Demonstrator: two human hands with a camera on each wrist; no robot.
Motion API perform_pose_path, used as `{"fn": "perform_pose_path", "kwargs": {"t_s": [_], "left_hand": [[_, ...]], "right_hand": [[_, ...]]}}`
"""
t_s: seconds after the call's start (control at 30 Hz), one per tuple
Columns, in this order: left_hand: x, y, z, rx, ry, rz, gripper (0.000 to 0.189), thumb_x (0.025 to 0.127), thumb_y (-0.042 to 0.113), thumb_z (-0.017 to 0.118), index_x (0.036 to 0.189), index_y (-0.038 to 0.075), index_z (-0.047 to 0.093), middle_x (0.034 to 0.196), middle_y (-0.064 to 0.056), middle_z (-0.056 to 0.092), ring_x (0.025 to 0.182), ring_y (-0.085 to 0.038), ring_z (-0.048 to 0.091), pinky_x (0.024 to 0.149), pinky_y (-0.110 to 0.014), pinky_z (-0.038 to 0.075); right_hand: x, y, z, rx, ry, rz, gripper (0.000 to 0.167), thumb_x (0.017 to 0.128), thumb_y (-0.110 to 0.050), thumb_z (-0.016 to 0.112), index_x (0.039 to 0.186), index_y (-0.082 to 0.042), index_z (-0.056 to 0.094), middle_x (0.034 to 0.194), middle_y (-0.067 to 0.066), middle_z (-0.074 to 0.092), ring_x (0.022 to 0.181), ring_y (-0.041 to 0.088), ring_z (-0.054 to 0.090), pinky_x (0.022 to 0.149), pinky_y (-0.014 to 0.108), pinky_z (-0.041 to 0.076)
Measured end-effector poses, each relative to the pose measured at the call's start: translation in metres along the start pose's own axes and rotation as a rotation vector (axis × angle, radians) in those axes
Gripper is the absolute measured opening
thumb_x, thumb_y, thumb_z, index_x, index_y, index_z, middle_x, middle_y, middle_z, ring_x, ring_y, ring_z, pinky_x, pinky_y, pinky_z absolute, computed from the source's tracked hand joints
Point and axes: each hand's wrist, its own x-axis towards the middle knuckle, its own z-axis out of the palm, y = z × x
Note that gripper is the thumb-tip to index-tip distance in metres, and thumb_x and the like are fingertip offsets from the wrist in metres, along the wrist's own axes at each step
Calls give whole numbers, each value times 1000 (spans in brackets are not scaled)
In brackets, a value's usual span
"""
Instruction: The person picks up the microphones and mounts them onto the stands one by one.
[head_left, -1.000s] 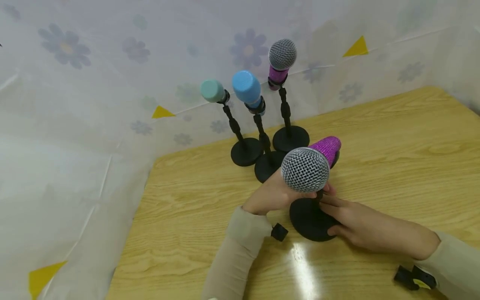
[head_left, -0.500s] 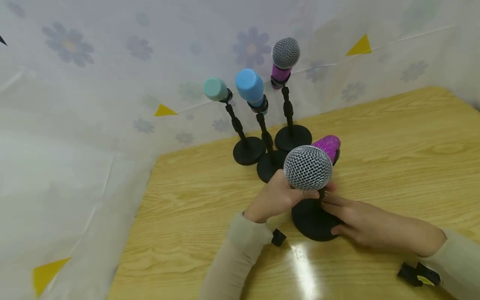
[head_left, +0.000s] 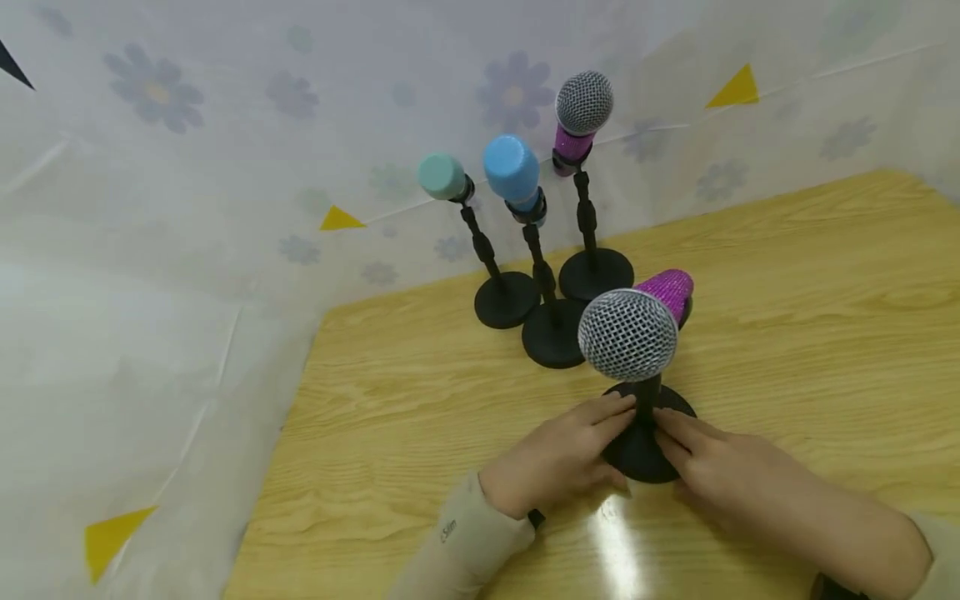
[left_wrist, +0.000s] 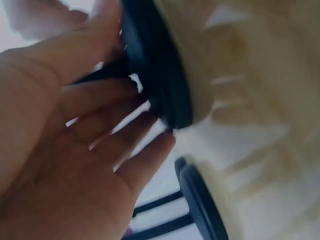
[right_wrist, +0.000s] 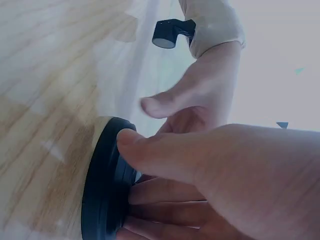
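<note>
A microphone with a silver mesh head (head_left: 628, 335) and a sparkly purple handle (head_left: 667, 292) sits on a short black microphone stand (head_left: 637, 458), tilted toward me. My left hand (head_left: 558, 458) touches the left side of the stand's round base with extended fingers near the stem; its thumb is apart from the base. From the right, my right hand (head_left: 723, 467) holds the base, its fingers by the stem. In the right wrist view, the right thumb (right_wrist: 131, 137) lies at the rim of the base (right_wrist: 107, 185). The left wrist view is blurred.
Behind stand three more microphones on black stands: one with a mint-green head (head_left: 442, 177), one blue (head_left: 512, 168) and one with a silver mesh head (head_left: 584, 103). The wooden table (head_left: 375, 400) meets a flower-patterned sheet (head_left: 225, 208) at the back and left.
My left hand has let go of the upper stem below the microphone and come down to the base. My right hand has shifted slightly nearer me along the base. The view has turned slightly.
</note>
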Motion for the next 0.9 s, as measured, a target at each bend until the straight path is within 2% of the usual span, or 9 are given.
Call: {"fn": "perform_pose_path", "kwargs": {"t_s": [0.07, 0.17, 0.23, 0.3, 0.37, 0.53, 0.63, 0.77, 0.9], "left_hand": [[2, 6, 4, 107, 19, -10, 74, 90, 41, 72, 149, 2, 47, 157, -10, 45, 147, -19, 43, 121, -22, 33], [10, 16, 9, 266, 45, -58, 72, 92, 45, 68, 147, 4, 50, 154, -8, 49, 144, -17, 47, 120, -22, 35], [16, 22, 11, 355, 44, -81, 70, 94, 49, 64, 146, 5, 52, 152, -7, 52, 142, -17, 50, 119, -22, 36], [21, 26, 10, 404, 26, -99, 68, 95, 51, 60, 145, 5, 53, 150, -7, 54, 141, -16, 51, 119, -23, 37], [25, 27, 8, 418, -2, -115, 66, 96, 51, 59, 145, 7, 54, 149, -6, 55, 139, -15, 53, 116, -22, 40], [27, 25, 1, 384, -68, -128, 60, 97, 46, 61, 144, 10, 56, 151, -4, 54, 138, -14, 53, 110, -19, 46], [28, 25, -2, 388, -92, -126, 60, 96, 46, 62, 144, 10, 56, 151, -3, 53, 140, -13, 52, 111, -19, 45], [36, 24, -3, 385, -105, -130, 62, 97, 46, 62, 147, 10, 52, 153, -3, 51, 142, -13, 49, 113, -19, 43], [49, 21, -1, 378, -88, -140, 62, 97, 45, 61, 148, 9, 51, 153, -4, 51, 141, -15, 50, 114, -20, 42]], "right_hand": [[0, -4, -1, 11, -15, 30, 61, 81, -36, 84, 124, 4, 68, 137, 22, 60, 115, 36, 68, 70, 37, 63], [1, -5, -1, 9, -2, 62, 65, 81, -35, 84, 126, 8, 65, 138, 25, 58, 118, 37, 66, 77, 40, 63], [2, -3, -1, 2, 11, 68, 67, 79, -32, 85, 126, 11, 63, 137, 27, 57, 118, 38, 65, 80, 42, 62], [3, -2, -1, -8, 14, 69, 68, 79, -29, 85, 127, 12, 61, 137, 30, 57, 118, 39, 65, 83, 43, 62], [3, 0, 0, -10, 3, 67, 69, 78, -29, 85, 127, 13, 60, 137, 31, 56, 119, 41, 64, 85, 45, 61], [4, 2, 3, -6, 7, 45, 68, 78, -28, 84, 127, 13, 61, 137, 32, 56, 120, 42, 63, 86, 45, 61], [5, 3, 4, -5, 12, 47, 68, 78, -28, 84, 127, 13, 60, 137, 31, 56, 120, 42, 63, 86, 45, 61], [6, 7, 3, -17, 54, 59, 68, 78, -26, 84, 126, 14, 60, 135, 32, 56, 119, 42, 63, 86, 46, 61], [9, 16, 1, 5, 87, 78, 66, 79, -23, 82, 127, 15, 59, 134, 34, 56, 119, 45, 63, 89, 50, 59]]}}
